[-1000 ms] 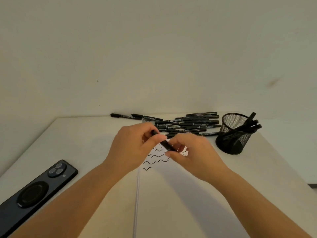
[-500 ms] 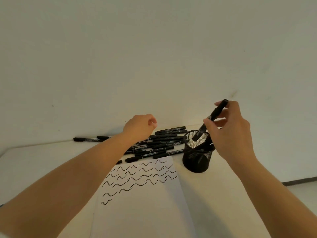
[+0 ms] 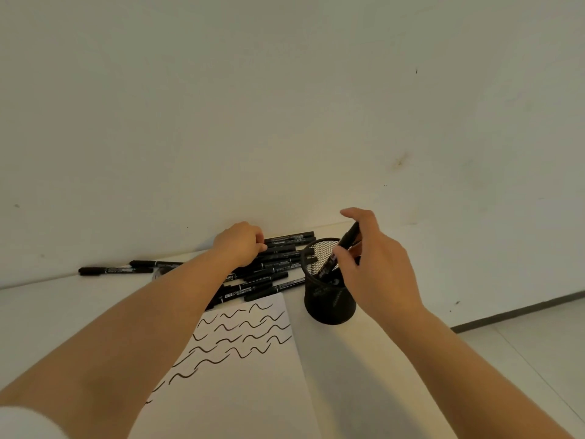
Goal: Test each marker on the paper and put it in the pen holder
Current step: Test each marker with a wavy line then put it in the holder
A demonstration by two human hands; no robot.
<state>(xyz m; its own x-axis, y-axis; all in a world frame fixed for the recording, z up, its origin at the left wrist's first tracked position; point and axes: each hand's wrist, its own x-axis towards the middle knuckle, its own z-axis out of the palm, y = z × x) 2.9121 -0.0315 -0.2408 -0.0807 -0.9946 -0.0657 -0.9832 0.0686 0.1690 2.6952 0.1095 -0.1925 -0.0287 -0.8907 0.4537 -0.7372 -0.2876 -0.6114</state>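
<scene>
A black mesh pen holder (image 3: 329, 307) stands on the white table right of the paper. My right hand (image 3: 376, 264) pinches a black marker (image 3: 343, 247) that slants down into the holder's mouth, its lower end inside the mesh. Several black markers lie in a pile (image 3: 275, 267) against the wall, behind the paper. My left hand (image 3: 240, 243) rests on this pile with curled fingers; whether it holds a marker is hidden. The white paper (image 3: 240, 375) carries rows of black wavy test strokes.
Two separate markers (image 3: 114, 270) lie to the left of the pile near the wall. The table's right edge (image 3: 443, 359) runs close behind the holder, with the floor beyond it. A wall rises right behind the pile.
My right hand has lowered the marker from above the holder into its mouth. My left hand has moved right onto the marker pile. The view has shifted slightly.
</scene>
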